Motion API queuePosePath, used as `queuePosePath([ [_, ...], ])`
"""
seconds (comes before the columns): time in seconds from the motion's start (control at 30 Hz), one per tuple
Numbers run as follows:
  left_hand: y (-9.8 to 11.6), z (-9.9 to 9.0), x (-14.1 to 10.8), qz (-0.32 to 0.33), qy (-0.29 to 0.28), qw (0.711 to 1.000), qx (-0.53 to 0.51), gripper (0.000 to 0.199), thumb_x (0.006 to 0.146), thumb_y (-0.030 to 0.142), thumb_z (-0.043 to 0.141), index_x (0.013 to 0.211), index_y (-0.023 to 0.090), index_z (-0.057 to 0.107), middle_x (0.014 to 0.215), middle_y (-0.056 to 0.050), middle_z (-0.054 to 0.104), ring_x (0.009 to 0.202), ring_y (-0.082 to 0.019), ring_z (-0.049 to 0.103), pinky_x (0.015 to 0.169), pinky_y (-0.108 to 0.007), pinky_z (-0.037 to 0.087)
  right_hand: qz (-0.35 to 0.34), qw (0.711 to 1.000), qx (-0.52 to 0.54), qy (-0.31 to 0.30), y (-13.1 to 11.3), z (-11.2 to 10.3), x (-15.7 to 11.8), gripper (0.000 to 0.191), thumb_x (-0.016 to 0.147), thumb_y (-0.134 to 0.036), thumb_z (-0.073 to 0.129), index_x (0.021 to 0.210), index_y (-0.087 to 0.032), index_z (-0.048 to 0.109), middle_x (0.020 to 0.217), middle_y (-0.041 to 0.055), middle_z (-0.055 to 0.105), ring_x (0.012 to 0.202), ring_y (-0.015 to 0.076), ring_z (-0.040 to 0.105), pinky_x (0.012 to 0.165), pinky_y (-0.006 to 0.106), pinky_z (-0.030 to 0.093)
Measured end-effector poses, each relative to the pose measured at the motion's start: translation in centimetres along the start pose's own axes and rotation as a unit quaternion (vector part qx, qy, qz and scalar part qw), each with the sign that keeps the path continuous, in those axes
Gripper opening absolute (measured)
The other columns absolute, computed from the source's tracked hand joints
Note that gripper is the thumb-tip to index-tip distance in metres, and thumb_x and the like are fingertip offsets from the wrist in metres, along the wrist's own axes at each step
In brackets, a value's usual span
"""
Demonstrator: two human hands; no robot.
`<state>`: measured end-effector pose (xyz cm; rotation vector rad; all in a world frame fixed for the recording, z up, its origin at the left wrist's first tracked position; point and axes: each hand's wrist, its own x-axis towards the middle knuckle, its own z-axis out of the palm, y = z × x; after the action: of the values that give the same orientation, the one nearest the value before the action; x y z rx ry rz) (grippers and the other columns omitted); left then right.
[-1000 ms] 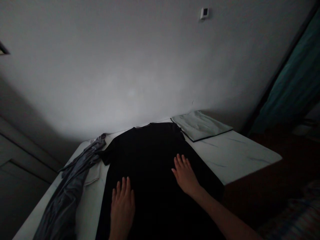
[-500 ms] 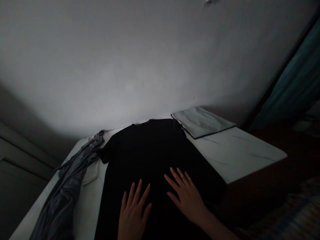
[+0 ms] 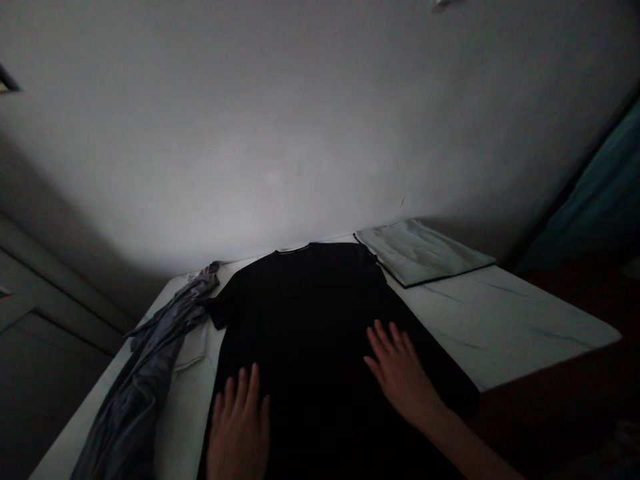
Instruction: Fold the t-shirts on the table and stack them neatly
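Observation:
A black short-sleeved shirt [image 3: 310,320] lies spread out on the white marbled table [image 3: 520,313], its collar toward the wall. My left hand [image 3: 240,420] rests palm down near the shirt's left edge, fingers extended. On the right part of the shirt, my right hand [image 3: 397,370] lies flat with its fingers slightly apart. Neither hand holds anything. The shirt's lower part runs out of the bottom of the view.
Crumpled dark grey clothing [image 3: 145,380] lies along the table's left side, partly over a light folded cloth [image 3: 193,348]. A flat pale green cloth with a dark edge [image 3: 425,250] is at the back right. A grey wall [image 3: 300,133] stands behind.
My hands have moved apart over the shirt, the left one to the left and the right one to the right. The view has shifted slightly.

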<state>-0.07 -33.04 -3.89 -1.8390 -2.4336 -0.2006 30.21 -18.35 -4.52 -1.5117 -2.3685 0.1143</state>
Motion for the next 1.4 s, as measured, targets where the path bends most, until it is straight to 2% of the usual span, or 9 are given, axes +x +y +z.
queuePosePath([
  [0.1,7.4,-0.6,5.3,0.113,-0.013,0.991,-0.071,0.055,0.097,0.032,0.02,0.151,0.02,0.021,0.157,-0.005,0.029,0.144,-0.023,0.025,0.115,-0.047,0.032,-0.169,0.978,0.087,-0.084,-7.5,0.2,3.6,0.054,0.097,-0.032,0.031,0.148,-0.014,0.035,0.155,0.0102,0.029,0.142,0.0263,0.027,0.116,0.046,0.026],
  [0.2,9.2,0.1,8.6,0.117,-0.037,0.99,-0.065,0.054,0.098,0.032,0.022,0.148,0.013,0.029,0.156,-0.011,0.029,0.144,-0.024,0.026,0.114,-0.044,0.034,-0.193,0.969,0.096,-0.124,-10.0,0.6,6.5,0.056,0.097,-0.031,0.034,0.148,-0.007,0.033,0.154,0.0145,0.026,0.143,0.0263,0.024,0.118,0.045,0.022],
  [0.5,-8.2,2.8,4.3,0.09,0.057,0.991,0.085,0.054,0.096,0.04,0.029,0.146,0.021,0.036,0.154,-0.008,0.033,0.143,-0.026,0.027,0.112,-0.05,0.035,-0.112,0.993,0.007,-0.024,6.3,2.3,7.2,0.07,0.094,-0.063,0.027,0.151,-0.023,0.028,0.155,0.0066,0.03,0.143,0.0268,0.025,0.116,0.051,0.026],
  [0.6,-10.5,2.7,3.7,0.085,0.052,0.987,0.127,0.05,0.095,0.042,0.031,0.134,0.02,0.054,0.147,-0.011,0.045,0.14,-0.031,0.033,0.111,-0.056,0.034,-0.066,0.998,-0.017,0.001,10.2,3.2,7.3,0.079,0.091,-0.068,0.025,0.15,-0.015,0.032,0.154,0.0126,0.032,0.142,0.0313,0.026,0.114,0.052,0.028],
  [0.7,-6.9,2.2,6.8,0.07,0.064,0.988,0.119,0.055,0.094,0.043,0.032,0.135,0.013,0.052,0.145,-0.016,0.046,0.14,-0.033,0.033,0.111,-0.056,0.034,-0.037,0.999,-0.016,0.002,8.6,4.1,9.6,0.084,0.09,-0.068,0.027,0.147,-0.006,0.036,0.152,0.0198,0.032,0.141,0.037,0.027,0.112,0.054,0.03],
  [0.9,6.6,1.5,19.6,0.129,0.023,0.991,0.014,0.054,0.097,0.028,0.025,0.148,0.011,0.03,0.154,-0.01,0.032,0.143,-0.024,0.028,0.115,-0.043,0.033,-0.147,0.982,0.087,-0.08,-6.0,6.2,17.8,0.057,0.097,-0.032,0.025,0.15,-0.012,0.03,0.156,0.0132,0.023,0.144,0.028,0.022,0.114,0.05,0.027],
  [1.0,7.8,1.9,23.3,0.133,-0.008,0.991,0.012,0.052,0.098,0.027,0.023,0.146,0.013,0.035,0.155,-0.009,0.032,0.144,-0.024,0.026,0.116,-0.044,0.029,-0.148,0.981,0.088,-0.094,-9.1,6.8,20.3,0.056,0.097,-0.029,0.023,0.149,-0.011,0.031,0.155,0.0126,0.025,0.144,0.0261,0.02,0.117,0.049,0.02],
  [1.27,-3.6,2.4,23.7,0.041,0.003,0.997,0.067,0.056,0.097,0.044,0.028,0.148,0.021,0.032,0.156,-0.006,0.029,0.143,-0.024,0.028,0.116,-0.044,0.029,-0.124,0.989,0.013,-0.077,2.8,5.0,21.1,0.071,0.095,-0.062,0.022,0.151,-0.019,0.027,0.157,0.0058,0.024,0.145,0.0259,0.019,0.118,0.047,0.018],
  [1.4,-5.3,2.1,24.0,0.014,-0.005,0.993,0.118,0.061,0.096,0.047,0.028,0.145,0.011,0.037,0.153,-0.013,0.034,0.141,-0.028,0.033,0.115,-0.047,0.03,-0.066,0.995,-0.011,-0.068,7.3,5.0,22.2,0.078,0.093,-0.065,0.022,0.15,-0.013,0.03,0.156,0.0118,0.024,0.144,0.0282,0.02,0.118,0.047,0.02],
])
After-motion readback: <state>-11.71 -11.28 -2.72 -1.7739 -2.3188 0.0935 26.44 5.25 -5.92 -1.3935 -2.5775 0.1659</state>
